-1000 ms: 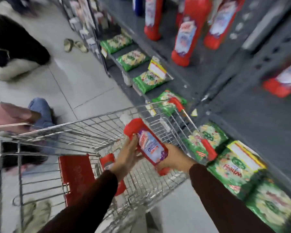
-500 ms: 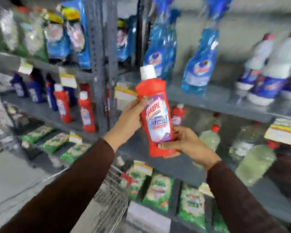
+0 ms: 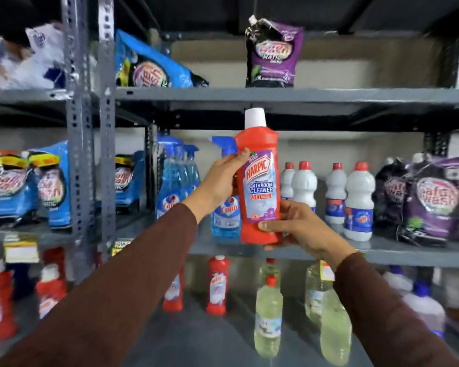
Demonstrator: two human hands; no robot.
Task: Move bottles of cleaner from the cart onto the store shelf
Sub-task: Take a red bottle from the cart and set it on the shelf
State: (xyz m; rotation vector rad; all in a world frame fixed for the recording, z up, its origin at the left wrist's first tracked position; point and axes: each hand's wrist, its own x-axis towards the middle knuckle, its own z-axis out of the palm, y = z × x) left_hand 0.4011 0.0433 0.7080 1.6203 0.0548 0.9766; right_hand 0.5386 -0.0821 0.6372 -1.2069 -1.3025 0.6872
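Two hands hold one red bottle [image 3: 259,186] upright in front of the middle shelf [image 3: 382,250], its base level with the shelf's front edge. Its label reads "HARPIC BATHROOM CLEANER 10X"; the cap is white, the label purple and pale blue with a flower. The left hand [image 3: 223,181] wraps the bottle's side, fingers closed around it; the right hand [image 3: 294,226] cups the base, thumb across the front. Behind stand blue "Colin" sprays [image 3: 224,215]. "Safewash" pouches [image 3: 432,200] sit at the shelf's right end.

Red bottle [image 3: 259,186] label: "HARPIC BATHROOM CLEANER 10X"
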